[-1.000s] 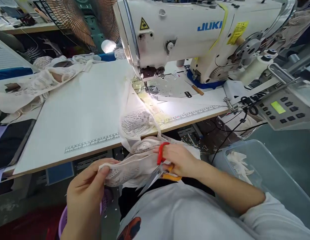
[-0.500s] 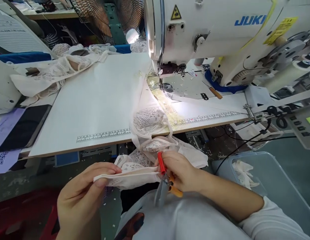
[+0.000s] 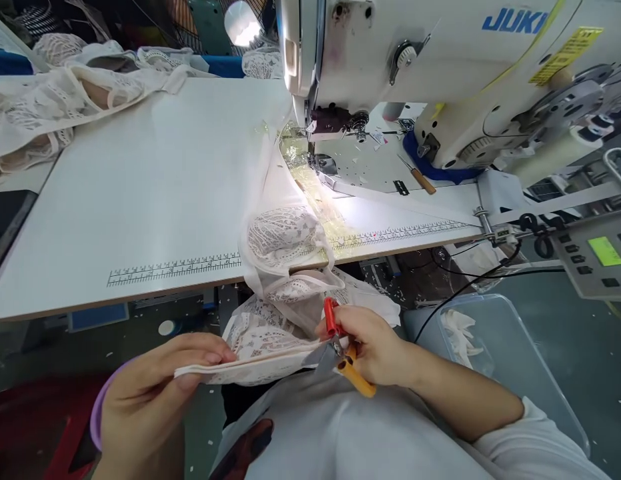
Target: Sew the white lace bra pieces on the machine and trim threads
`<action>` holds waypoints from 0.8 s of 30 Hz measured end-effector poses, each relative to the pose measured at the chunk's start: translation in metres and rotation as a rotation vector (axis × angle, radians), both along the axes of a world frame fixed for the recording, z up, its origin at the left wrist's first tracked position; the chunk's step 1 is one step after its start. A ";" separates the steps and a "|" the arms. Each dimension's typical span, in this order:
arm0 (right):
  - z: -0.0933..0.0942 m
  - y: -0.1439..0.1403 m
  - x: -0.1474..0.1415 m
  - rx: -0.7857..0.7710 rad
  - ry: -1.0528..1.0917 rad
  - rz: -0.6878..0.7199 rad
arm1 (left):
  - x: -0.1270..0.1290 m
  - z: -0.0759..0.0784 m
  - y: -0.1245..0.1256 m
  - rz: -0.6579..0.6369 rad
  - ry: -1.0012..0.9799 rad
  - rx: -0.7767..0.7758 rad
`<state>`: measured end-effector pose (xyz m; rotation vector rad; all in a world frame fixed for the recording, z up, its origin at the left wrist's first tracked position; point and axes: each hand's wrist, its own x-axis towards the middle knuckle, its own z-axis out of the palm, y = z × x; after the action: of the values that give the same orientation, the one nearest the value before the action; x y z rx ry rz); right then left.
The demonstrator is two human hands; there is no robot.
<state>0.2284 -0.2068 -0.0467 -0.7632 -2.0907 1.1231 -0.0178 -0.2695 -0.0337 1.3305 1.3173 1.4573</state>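
Note:
A pale lace bra hangs from the sewing machine's needle area over the table's front edge towards my lap. My left hand pinches the end of its folded band between thumb and fingers. In my right hand is a pair of scissors with one red and one orange handle. Their blades point left and lie against the band's lower edge. The right fingertips are partly hidden behind the handles and also seem to touch the fabric.
A white JUKI sewing machine stands on the white table. More lace bras lie at the back left, near a dark phone. An awl rests beside the machine. A clear plastic bin holding fabric scraps stands at lower right.
The scissors have turned, so their blades now point left against the band instead of down. The band is still stretched between both hands. The view has tilted down and shifted right.

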 end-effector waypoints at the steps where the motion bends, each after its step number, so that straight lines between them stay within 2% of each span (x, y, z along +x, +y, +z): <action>1: 0.000 0.002 0.000 0.012 0.011 0.016 | -0.002 -0.003 0.003 -0.022 0.009 0.011; 5: -0.002 0.009 0.000 0.092 0.048 0.065 | -0.006 -0.012 0.015 -0.054 0.002 0.059; 9: -0.004 0.014 0.001 0.198 0.015 0.062 | -0.009 -0.011 0.024 -0.080 0.037 0.081; 16: -0.004 0.021 0.005 0.394 -0.040 0.078 | -0.029 0.002 0.037 -0.327 0.166 0.209; 21: -0.004 0.025 0.005 0.375 -0.080 0.089 | -0.027 0.008 0.046 -0.323 0.176 0.214; 24: -0.004 0.026 0.005 0.355 -0.091 0.091 | -0.024 0.005 0.048 -0.312 0.132 0.178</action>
<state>0.2336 -0.1810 -0.0511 -0.5613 -2.3351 0.7416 -0.0421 -0.2219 -0.0283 1.6901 1.0203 1.3096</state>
